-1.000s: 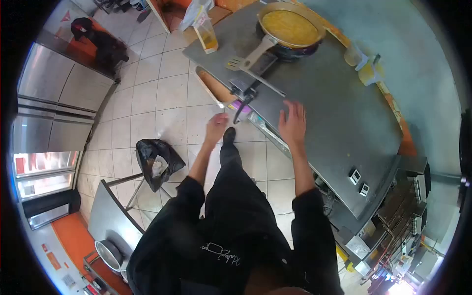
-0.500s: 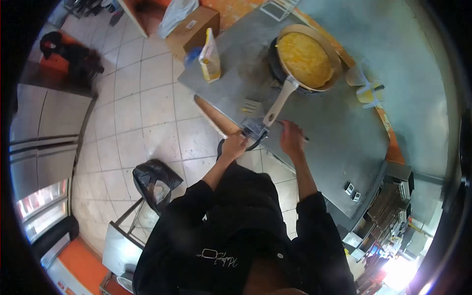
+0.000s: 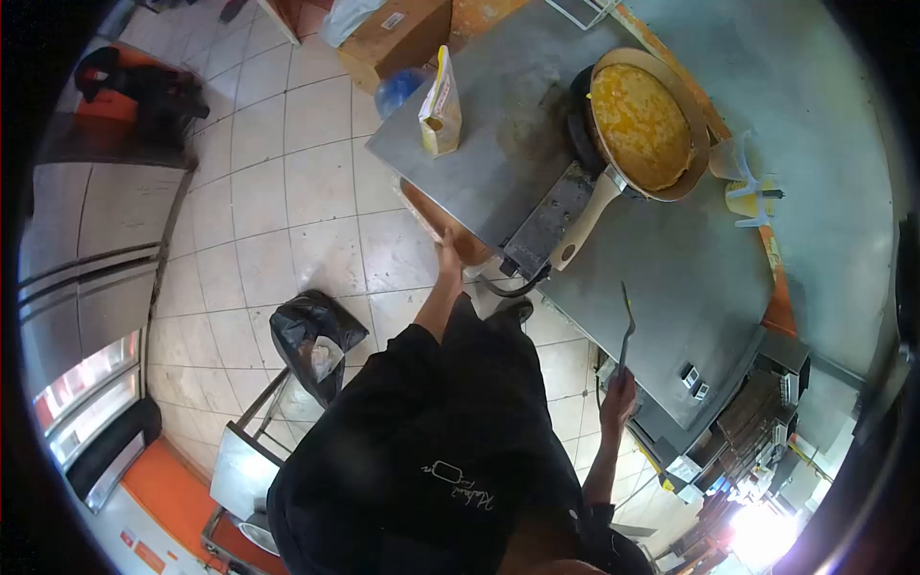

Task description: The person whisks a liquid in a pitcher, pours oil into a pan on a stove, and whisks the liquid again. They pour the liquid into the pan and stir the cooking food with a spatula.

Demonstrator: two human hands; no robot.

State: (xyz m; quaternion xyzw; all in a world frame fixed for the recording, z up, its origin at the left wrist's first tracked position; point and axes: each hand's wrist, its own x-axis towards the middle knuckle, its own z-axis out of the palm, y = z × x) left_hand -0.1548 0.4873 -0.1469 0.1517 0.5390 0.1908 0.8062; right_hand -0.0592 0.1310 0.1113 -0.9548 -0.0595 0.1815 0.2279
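My right hand [image 3: 619,401] is closed around the handle of a metal spatula [image 3: 628,321], seen nearly edge-on with its blade pointing away from me. My left hand [image 3: 448,254] is at the light edge of a brown wooden panel [image 3: 414,199] under the tabletop; its fingers appear closed on that edge. A frying pan [image 3: 704,144] with a beige handle holds a flat yellow, browned round of food [image 3: 640,125]. The pan sits on a portable burner [image 3: 551,218], its handle pointing toward me. A black hose [image 3: 513,290] loops at the burner's near end.
An open bag [image 3: 441,120] stands at the grey table's [image 3: 508,115] left edge. Measuring jugs [image 3: 743,196] stand by the wall. Two small devices [image 3: 695,379] lie at the near right corner. A black rubbish bag [image 3: 311,335] hangs at left; a cardboard box [image 3: 398,43] is behind.
My right hand has moved back toward me with the spatula, lifting it away from the burner. My left hand has shifted from the burner's near end to the wooden panel. The view has shifted.
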